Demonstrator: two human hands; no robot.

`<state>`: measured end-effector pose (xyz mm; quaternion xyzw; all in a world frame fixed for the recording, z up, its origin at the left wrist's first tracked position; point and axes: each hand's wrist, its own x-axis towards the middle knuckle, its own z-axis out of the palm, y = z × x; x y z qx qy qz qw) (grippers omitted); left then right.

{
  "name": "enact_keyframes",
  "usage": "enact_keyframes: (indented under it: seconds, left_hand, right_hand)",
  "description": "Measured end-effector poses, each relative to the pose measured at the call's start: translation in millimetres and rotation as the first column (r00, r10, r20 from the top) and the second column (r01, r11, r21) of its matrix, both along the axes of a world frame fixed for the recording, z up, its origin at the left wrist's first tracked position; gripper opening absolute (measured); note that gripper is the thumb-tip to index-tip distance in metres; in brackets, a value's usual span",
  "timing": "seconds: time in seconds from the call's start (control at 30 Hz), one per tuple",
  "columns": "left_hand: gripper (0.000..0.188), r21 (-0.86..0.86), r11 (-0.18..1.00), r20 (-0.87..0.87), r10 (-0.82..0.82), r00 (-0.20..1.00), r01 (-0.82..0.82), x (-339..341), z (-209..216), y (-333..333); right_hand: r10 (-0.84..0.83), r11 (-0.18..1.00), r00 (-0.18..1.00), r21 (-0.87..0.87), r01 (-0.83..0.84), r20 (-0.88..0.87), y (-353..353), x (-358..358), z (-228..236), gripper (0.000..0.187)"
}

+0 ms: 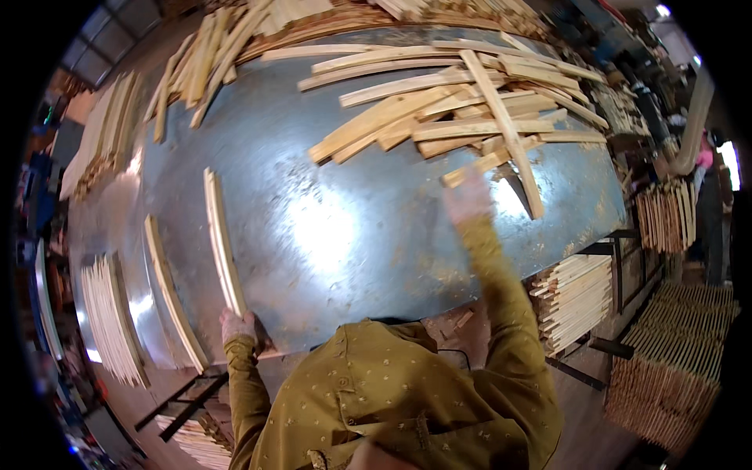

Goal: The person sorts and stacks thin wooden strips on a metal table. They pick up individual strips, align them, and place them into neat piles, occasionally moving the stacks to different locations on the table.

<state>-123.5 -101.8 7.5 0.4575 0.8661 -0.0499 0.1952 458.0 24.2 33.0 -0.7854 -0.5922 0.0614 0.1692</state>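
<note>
My left hand is closed around the near end of a pale wooden slat, which lies lengthwise on the metal tabletop. A lengthwise line on it may be a second slat alongside; I cannot tell. To its left lies a single slat, apart from my hand. My right hand reaches forward to the near end of a short slat at the edge of the loose slat pile. Motion smears its fingers, so whether it grips that slat cannot be told. One long slat lies crosswise over the pile.
A neat stack of slats stands at the table's left edge. More slats lie at the far left. Below the right edge sits a stack of strips on a dark metal frame. A large stack stands at the lower right.
</note>
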Motion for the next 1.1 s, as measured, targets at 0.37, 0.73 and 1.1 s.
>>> enact_keyframes:
  seconds: [0.37, 0.73, 1.1]
  left_hand:
    - [0.09, 0.243, 0.813, 0.106, -0.565, 0.819, 0.529, 271.0, 45.6, 223.0]
    - [0.078, -0.162, 0.657, 0.048, -0.74, 0.671, 0.736, 355.6, 43.2, 322.5]
    - [0.074, -0.447, 0.884, 0.497, 0.371, -0.784, 0.135, 240.2, 67.0, 75.4]
  right_hand:
    - [-0.36, 0.918, 0.927, -0.216, 0.332, -0.104, 51.8, 220.0, -37.9, 0.051]
    - [-0.036, 0.988, 0.981, -0.157, 0.006, -0.19, -2.5, 129.7, -51.5, 0.054]
    - [-0.471, 0.876, -0.046, -0.461, -0.145, -0.881, 68.1, -15.2, -50.7, 0.046]
